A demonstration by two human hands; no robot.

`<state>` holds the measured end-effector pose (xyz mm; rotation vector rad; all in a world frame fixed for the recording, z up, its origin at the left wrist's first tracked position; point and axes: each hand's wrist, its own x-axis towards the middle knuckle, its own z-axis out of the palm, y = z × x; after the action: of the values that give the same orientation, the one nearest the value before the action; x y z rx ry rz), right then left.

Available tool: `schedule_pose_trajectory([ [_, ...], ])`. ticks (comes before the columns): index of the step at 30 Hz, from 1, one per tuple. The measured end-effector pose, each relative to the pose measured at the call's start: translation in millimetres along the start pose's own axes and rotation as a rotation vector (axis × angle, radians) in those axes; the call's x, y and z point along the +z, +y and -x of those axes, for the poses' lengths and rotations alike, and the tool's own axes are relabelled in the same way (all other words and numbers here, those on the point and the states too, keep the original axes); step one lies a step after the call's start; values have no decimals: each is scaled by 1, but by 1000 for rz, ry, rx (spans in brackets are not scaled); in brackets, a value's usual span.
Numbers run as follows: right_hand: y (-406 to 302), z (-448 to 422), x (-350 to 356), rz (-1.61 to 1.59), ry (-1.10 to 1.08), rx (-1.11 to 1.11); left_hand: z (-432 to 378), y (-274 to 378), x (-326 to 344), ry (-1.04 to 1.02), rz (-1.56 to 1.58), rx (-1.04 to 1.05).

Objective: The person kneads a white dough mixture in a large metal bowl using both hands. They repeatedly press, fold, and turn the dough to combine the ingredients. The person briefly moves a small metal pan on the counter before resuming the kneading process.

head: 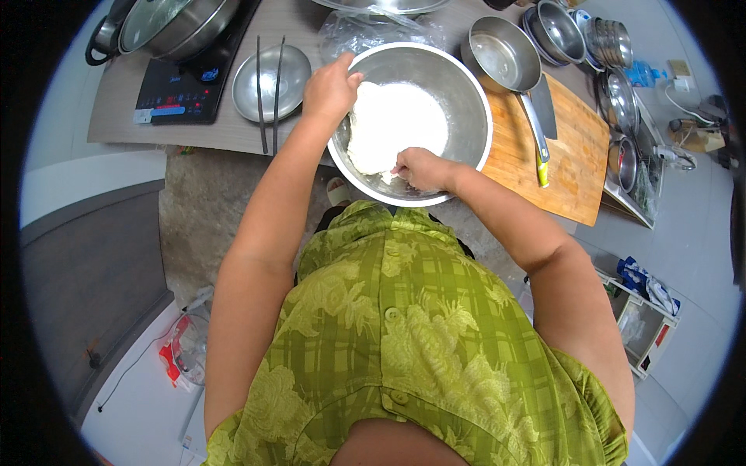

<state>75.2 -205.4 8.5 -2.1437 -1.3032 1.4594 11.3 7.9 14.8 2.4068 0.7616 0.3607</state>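
Observation:
A large stainless steel bowl [472,122] stands before me at the counter's front edge. Inside lies a big mass of white dough [396,119], its surface overexposed and its lower edge ragged. My left hand [331,87] grips the bowl's rim at the upper left, the thumb over the inner side. Down in the bowl, my right hand [421,169] has its fingers pinched on the dough's lower edge, near a small loose piece. Part of the right fingers is hidden beneath that hand.
Chopsticks [260,96] lie across a small metal bowl [297,70] at left, beside an induction cooker [180,93] bearing a steel pot [192,29]. At right, a saucepan [504,58] and a knife [543,110] rest on a wooden cutting board [574,151]. Clear plastic [349,35] lies behind the bowl.

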Motion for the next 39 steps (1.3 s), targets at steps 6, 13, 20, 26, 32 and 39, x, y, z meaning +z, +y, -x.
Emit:
schedule_pose_trajectory([
  [6, -2, -5, -5, -189, -115, 93, -2, 5, -1, -46, -45, -5],
  [13, 17, -4, -22, -55, -245, 9, -3, 6, -5, -66, -51, -10],
  [20, 33, 5, -43, 583, 72, -39, -2, 1, -2, -39, -41, 6],
  [26, 6, 6, 5, 392, 41, -170, -1, 2, -1, -21, -9, 1],
  [32, 10, 4, -3, 308, -73, -290, -3, 2, -1, -51, -38, 6],
  [39, 19, 15, -34, 601, -177, -106, -4, 2, -4, -107, -23, -19],
])
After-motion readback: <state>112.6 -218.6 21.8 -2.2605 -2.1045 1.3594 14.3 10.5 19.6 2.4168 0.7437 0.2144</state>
